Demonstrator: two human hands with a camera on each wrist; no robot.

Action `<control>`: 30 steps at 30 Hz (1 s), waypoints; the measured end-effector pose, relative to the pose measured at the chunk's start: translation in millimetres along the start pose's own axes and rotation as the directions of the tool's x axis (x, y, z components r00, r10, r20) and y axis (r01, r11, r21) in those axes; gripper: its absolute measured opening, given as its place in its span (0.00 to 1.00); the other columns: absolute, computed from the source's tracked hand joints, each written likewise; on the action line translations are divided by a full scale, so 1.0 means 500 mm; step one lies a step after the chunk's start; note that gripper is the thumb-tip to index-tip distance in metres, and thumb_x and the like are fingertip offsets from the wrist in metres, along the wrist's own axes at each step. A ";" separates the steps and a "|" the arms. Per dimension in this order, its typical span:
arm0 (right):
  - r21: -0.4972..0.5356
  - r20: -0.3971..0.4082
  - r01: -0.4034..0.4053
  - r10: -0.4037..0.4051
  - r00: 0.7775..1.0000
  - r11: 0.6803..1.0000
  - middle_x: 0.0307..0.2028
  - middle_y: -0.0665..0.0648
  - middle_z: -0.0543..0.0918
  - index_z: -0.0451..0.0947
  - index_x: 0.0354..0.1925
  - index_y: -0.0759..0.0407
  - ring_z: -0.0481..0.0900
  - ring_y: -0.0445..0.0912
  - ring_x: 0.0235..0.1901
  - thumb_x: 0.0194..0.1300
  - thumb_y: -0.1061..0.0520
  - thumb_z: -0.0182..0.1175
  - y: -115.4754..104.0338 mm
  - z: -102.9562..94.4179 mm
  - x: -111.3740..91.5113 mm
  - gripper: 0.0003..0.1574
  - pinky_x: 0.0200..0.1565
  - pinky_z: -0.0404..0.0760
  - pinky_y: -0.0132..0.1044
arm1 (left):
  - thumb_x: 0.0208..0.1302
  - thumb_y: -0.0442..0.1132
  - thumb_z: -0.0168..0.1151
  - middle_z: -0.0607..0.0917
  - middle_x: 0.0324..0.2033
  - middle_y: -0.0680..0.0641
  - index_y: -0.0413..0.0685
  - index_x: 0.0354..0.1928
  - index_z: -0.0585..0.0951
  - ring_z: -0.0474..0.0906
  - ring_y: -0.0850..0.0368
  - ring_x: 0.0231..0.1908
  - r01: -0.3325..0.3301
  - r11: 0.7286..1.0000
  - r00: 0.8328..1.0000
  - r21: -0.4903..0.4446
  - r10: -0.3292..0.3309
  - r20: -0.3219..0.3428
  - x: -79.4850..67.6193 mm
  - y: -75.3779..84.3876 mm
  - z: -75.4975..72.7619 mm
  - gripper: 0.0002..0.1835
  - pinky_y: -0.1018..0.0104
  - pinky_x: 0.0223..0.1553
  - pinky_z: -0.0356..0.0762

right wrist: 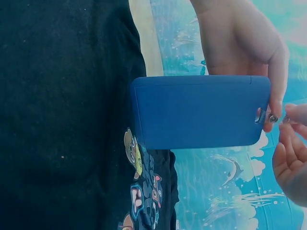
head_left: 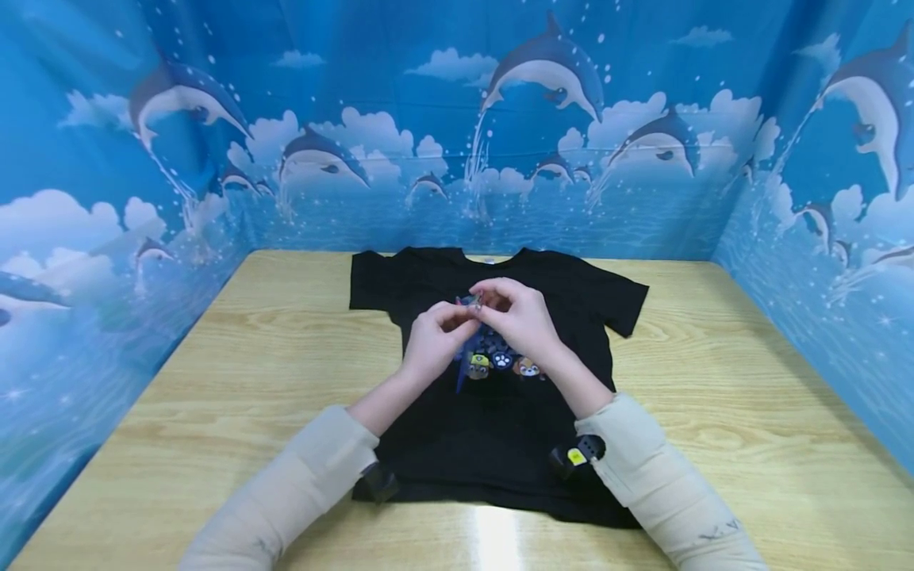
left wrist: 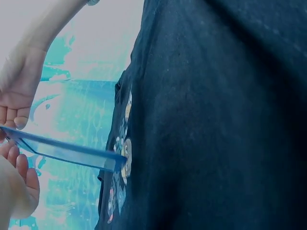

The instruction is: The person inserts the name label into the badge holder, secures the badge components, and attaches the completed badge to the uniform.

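Observation:
A blue card holder (right wrist: pixel 201 112) hangs below my fingertips over a black T-shirt (head_left: pixel 493 444). Its flat face shows in the right wrist view, while the left wrist view has it nearly edge-on (left wrist: pixel 72 152). Near its slot, my left hand (head_left: pixel 437 339) pinches a small fastening with a round metal snap (right wrist: pixel 273 118). Fingertips of my right hand (head_left: pixel 520 321) pinch a second small metal piece (right wrist: pixel 287 120) close beside it. The two hands almost meet above the shirt's cartoon print. In the head view, fingers hide most of the fastening.
The T-shirt lies spread on a wooden table (head_left: pixel 286 349), its neckline towards the back. Cartoon dogs and a paw badge (head_left: pixel 502 361) are printed on its chest. A blue dolphin-patterned curtain (head_left: pixel 400 143) encloses the back and both sides.

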State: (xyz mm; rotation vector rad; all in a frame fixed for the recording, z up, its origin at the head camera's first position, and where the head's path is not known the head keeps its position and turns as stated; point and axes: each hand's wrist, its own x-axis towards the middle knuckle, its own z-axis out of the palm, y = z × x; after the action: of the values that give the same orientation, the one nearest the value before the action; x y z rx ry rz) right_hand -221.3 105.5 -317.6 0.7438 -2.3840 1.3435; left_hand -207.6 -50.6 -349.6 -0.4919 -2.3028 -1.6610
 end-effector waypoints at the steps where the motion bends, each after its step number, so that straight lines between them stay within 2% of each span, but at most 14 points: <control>1: 0.007 0.000 0.002 -0.002 1.000 1.000 0.31 0.54 0.79 0.80 0.44 0.61 0.75 0.44 0.29 0.59 0.63 0.62 -0.001 -0.001 0.000 0.13 0.32 0.76 0.36 | 0.61 0.37 0.61 0.79 0.33 0.46 0.39 0.42 0.83 0.75 0.54 0.34 -0.005 1.000 1.000 -0.003 0.005 0.002 0.000 -0.001 -0.001 0.11 0.66 0.35 0.76; 6: 0.064 0.032 -0.010 0.008 0.999 0.998 0.31 0.54 0.80 0.79 0.47 0.62 0.77 0.44 0.29 0.61 0.62 0.61 -0.006 -0.006 -0.001 0.14 0.33 0.77 0.36 | 0.64 0.37 0.58 0.77 0.37 0.44 0.39 0.47 0.80 0.74 0.53 0.36 -0.019 1.000 1.000 -0.015 0.019 -0.012 0.000 -0.008 -0.011 0.13 0.64 0.37 0.73; 10: 0.111 0.083 -0.029 0.020 0.996 0.993 0.32 0.55 0.81 0.78 0.48 0.61 0.77 0.45 0.30 0.62 0.61 0.60 -0.007 -0.010 -0.002 0.15 0.35 0.77 0.37 | 0.62 0.33 0.57 0.78 0.42 0.41 0.37 0.50 0.78 0.75 0.49 0.42 -0.036 0.999 0.999 -0.022 0.036 -0.009 0.003 -0.015 -0.022 0.15 0.58 0.43 0.73; 15: 0.160 0.148 -0.053 0.029 0.989 0.986 0.36 0.56 0.81 0.77 0.49 0.62 0.78 0.47 0.33 0.63 0.61 0.59 -0.009 -0.013 -0.004 0.15 0.37 0.77 0.39 | 0.60 0.32 0.57 0.78 0.48 0.40 0.37 0.55 0.75 0.72 0.47 0.51 -0.012 1.000 0.993 -0.012 0.014 0.114 0.003 -0.020 -0.033 0.19 0.51 0.53 0.67; 19: 0.191 0.180 -0.057 0.022 0.983 0.980 0.37 0.57 0.81 0.77 0.50 0.62 0.78 0.48 0.34 0.63 0.60 0.59 -0.006 -0.015 -0.005 0.16 0.37 0.77 0.39 | 0.60 0.32 0.57 0.80 0.47 0.40 0.36 0.54 0.75 0.73 0.47 0.50 0.012 1.000 0.978 -0.023 -0.007 0.208 0.002 -0.026 -0.036 0.19 0.50 0.54 0.66; 24: 0.219 0.169 -0.050 0.013 0.986 0.974 0.37 0.58 0.81 0.77 0.49 0.63 0.78 0.48 0.33 0.63 0.61 0.59 0.005 -0.020 -0.006 0.16 0.36 0.77 0.37 | 0.61 0.33 0.58 0.81 0.42 0.40 0.34 0.49 0.77 0.77 0.49 0.44 0.079 0.993 0.960 -0.092 -0.051 0.276 -0.003 -0.032 -0.040 0.15 0.55 0.48 0.73; 27: 0.221 0.148 -0.062 0.029 0.989 0.973 0.34 0.58 0.80 0.77 0.49 0.63 0.75 0.48 0.30 0.62 0.61 0.60 0.013 -0.025 -0.006 0.16 0.34 0.75 0.36 | 0.62 0.35 0.59 0.82 0.40 0.42 0.35 0.46 0.78 0.77 0.51 0.41 0.141 0.981 0.950 -0.130 -0.097 0.297 -0.004 -0.032 -0.043 0.12 0.58 0.46 0.74; 30: 0.235 0.141 -0.079 0.047 0.989 0.969 0.32 0.57 0.79 0.77 0.50 0.62 0.73 0.50 0.28 0.62 0.61 0.60 0.018 -0.028 -0.006 0.17 0.31 0.72 0.36 | 0.62 0.35 0.59 0.82 0.38 0.43 0.34 0.43 0.79 0.76 0.52 0.40 0.160 0.977 0.946 -0.144 -0.110 0.305 -0.005 -0.028 -0.045 0.11 0.59 0.46 0.73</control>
State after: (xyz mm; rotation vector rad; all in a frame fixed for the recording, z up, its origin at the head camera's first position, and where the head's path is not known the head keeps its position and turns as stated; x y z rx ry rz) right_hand -223.8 121.9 -318.0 0.8535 -2.3910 1.6802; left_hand -211.0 -76.4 -355.6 -0.6727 -2.4640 -1.9775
